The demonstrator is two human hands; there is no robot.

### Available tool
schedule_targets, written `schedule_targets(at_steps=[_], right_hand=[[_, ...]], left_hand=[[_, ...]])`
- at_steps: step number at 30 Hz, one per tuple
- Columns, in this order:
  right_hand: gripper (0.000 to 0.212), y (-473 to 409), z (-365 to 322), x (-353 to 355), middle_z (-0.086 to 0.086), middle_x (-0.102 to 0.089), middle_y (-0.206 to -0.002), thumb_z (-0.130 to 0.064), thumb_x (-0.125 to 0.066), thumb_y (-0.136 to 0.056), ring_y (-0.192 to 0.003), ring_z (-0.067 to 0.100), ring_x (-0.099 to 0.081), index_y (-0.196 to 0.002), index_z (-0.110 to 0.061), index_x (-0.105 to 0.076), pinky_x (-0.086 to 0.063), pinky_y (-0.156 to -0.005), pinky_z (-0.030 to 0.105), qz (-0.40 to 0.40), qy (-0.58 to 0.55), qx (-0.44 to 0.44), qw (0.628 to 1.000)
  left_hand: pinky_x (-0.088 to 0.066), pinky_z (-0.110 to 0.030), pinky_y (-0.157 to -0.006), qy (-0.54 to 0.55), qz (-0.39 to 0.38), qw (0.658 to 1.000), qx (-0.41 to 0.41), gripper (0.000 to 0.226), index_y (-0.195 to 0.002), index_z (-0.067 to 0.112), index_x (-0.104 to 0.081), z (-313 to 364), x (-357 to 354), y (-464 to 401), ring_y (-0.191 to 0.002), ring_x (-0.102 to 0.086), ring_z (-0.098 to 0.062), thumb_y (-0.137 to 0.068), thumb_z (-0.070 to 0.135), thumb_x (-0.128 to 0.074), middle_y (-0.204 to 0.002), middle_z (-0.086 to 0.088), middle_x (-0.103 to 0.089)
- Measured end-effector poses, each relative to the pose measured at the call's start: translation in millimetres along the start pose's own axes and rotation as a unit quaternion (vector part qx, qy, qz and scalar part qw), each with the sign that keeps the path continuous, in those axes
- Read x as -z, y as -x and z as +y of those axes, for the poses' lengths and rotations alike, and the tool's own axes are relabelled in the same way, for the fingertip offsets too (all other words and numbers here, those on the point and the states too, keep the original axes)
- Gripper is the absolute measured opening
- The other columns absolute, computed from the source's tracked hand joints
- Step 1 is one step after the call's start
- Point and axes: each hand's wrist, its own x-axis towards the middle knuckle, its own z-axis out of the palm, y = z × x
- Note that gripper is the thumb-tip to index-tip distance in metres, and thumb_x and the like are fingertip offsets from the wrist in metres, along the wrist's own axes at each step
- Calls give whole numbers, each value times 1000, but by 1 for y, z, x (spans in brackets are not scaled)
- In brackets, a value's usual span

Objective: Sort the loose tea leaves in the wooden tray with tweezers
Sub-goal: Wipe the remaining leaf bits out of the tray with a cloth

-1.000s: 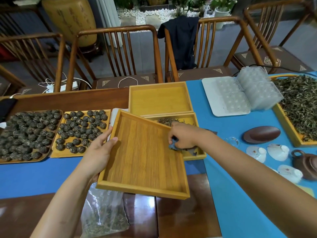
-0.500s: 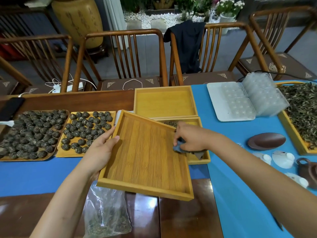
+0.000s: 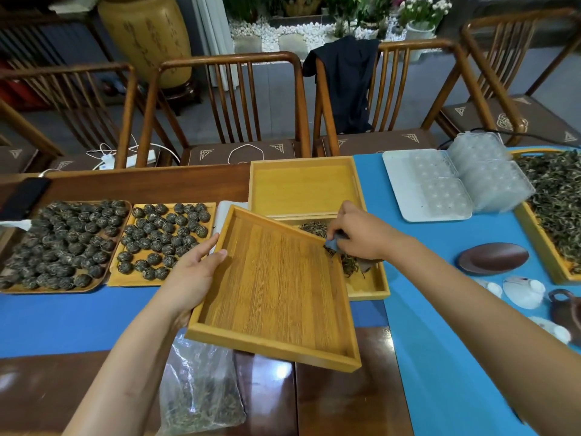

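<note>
My left hand (image 3: 191, 272) grips the left rim of an empty bamboo tray (image 3: 276, 291), held tilted above the table with its far right edge over a lower wooden tray (image 3: 371, 284). A small pile of loose dark tea leaves (image 3: 333, 243) lies in that lower tray. My right hand (image 3: 358, 234) hovers over the leaves with its fingers curled round a small dark blue-grey tool (image 3: 334, 242) at the tilted tray's edge. I cannot tell whether that tool is the tweezers. A second empty yellow tray (image 3: 305, 187) sits just behind.
Two trays of rolled tea balls (image 3: 163, 237) sit at the left. A plastic bag of tea (image 3: 198, 394) lies near the front edge. At the right are clear plastic moulds (image 3: 456, 180), a large tray of loose leaves (image 3: 559, 202), a dark saucer (image 3: 493, 258), white cups and a teapot (image 3: 566, 309). Chairs line the far side.
My right hand has moved back along the tilted tray's edge over the lower tray, and more tea leaves now show there. My left hand keeps its hold on the tray.
</note>
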Motion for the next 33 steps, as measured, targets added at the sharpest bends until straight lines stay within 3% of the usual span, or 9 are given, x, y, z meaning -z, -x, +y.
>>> schedule_targets(at_steps=[4,6,9,11,15,19,24,30,33], right_hand=[[18,9,-23,-9,2,-40,-94,-10,-55,-77,-79,24,-55,-87,-18,-68,-48,-65,33,-118,60,41,990],[4,5,-34,-21,6,-41,-97,-11,-57,-79,-74,23,-48,-76,-12,-57,-39,-54,32,-110,155,42,981],[9,-7,-37,-30,14,-45,-111,-6,-57,-82,-90,29,-48,-89,-7,-61,-35,-63,35,-73,262,25,962],[20,-15,-30,-30,16,-43,-120,-3,-55,-84,-101,31,-48,-103,-4,-63,-40,-70,37,-60,294,0,954],[17,-21,-14,-12,14,-42,-112,-5,-54,-84,-93,30,-51,-96,-6,-65,-41,-66,34,-22,187,-16,982],[23,-10,-11,9,1,-37,-96,-9,-55,-80,-82,25,-55,-94,-18,-70,-49,-74,34,-39,32,27,998],[21,0,-29,-17,7,-43,-105,-8,-55,-79,-85,24,-53,-91,-16,-70,-51,-76,37,-121,86,70,986],[14,-20,-26,-34,15,-42,-115,-5,-57,-82,-93,30,-49,-94,-5,-64,-39,-64,35,-24,235,15,972],[13,-11,-1,-33,12,-42,-108,-14,-53,-86,-88,31,-54,-94,-13,-64,-47,-72,34,56,46,-83,994]], left_hand=[[-56,-33,-74,-8,7,1000,-14,43,-140,35,-46,2,-2,0,-89,-71,-14,-98,27,-52,-113,9,-69],[-58,-29,-68,-21,2,999,-25,42,-138,38,-45,5,-5,1,-86,-72,-12,-99,27,-52,-104,15,-72],[-55,-39,-86,-56,-8,998,-36,46,-143,35,-42,6,-12,2,-98,-68,-18,-99,29,-51,-124,3,-65],[-55,-27,-71,-60,-7,997,-37,46,-144,34,-41,6,-14,3,-90,-69,-11,-99,29,-50,-121,4,-65],[-51,-16,-55,-53,12,998,-36,46,-143,37,-41,6,-12,2,-81,-68,-2,-99,31,-50,-116,12,-64],[-52,-25,-59,-58,8,998,-39,46,-143,39,-39,13,-9,3,-80,-70,-11,-99,31,-49,-107,9,-66],[-55,-31,-67,-45,9,998,-35,47,-144,38,-39,19,-7,6,-83,-72,-14,-99,30,-50,-109,6,-68],[-50,-44,-96,-68,1,997,-31,46,-144,34,-41,21,-14,6,-108,-63,-20,-99,30,-50,-137,2,-56],[-58,-31,-69,-44,16,999,2,41,-140,31,-46,24,-11,3,-87,-70,-16,-99,27,-50,-119,-1,-68]])
